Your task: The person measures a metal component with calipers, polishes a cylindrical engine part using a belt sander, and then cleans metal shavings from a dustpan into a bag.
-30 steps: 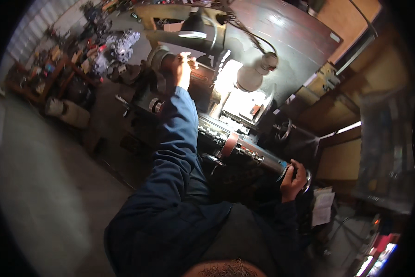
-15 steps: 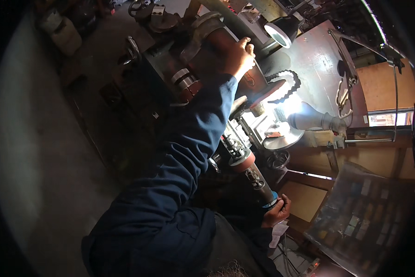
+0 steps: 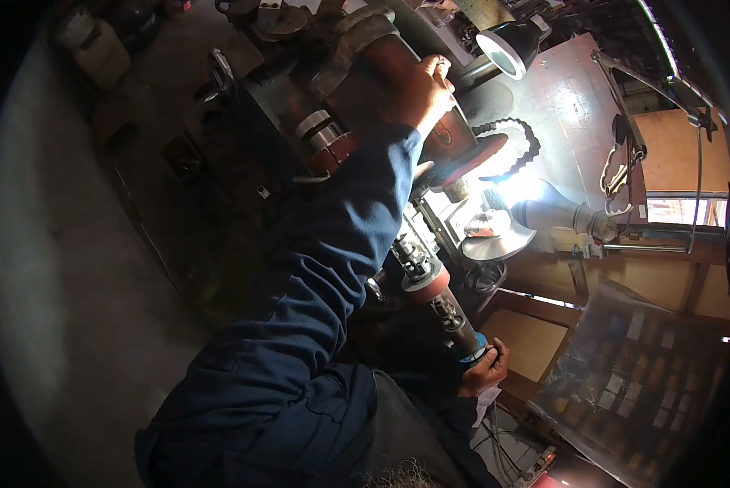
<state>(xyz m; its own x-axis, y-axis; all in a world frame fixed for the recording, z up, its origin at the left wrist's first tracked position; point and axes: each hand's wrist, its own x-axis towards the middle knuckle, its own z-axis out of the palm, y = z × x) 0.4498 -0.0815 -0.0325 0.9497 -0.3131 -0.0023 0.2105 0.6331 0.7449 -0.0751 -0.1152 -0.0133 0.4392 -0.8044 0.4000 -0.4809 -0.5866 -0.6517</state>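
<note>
My left hand (image 3: 428, 93) reaches far across to the reddish-brown machine head (image 3: 385, 69), resting at its far edge. Its fingers are curled, and whatever they grip there is hidden. In the lower right, my right hand (image 3: 487, 370) is closed on the blue-ringed knob (image 3: 473, 348) at the near end of a steel cylindrical workhead (image 3: 446, 313). A red collar (image 3: 428, 281) surrounds that cylinder. Beyond it, a brightly lit metal slide (image 3: 418, 236) lies below a round guard (image 3: 475, 159). A dark blue sleeve covers my left arm.
A lamp (image 3: 501, 55) hangs beside the machine head. A black segmented hose (image 3: 532, 142) curves by a wide grey duct (image 3: 552, 210). At the right, a plastic-covered board (image 3: 625, 382) leans by wooden panels. A handwheel (image 3: 221, 75) sticks out at the left.
The view has shifted slightly, so the lamp and duct sit a little differently in it. Both hands keep their places on the machine.
</note>
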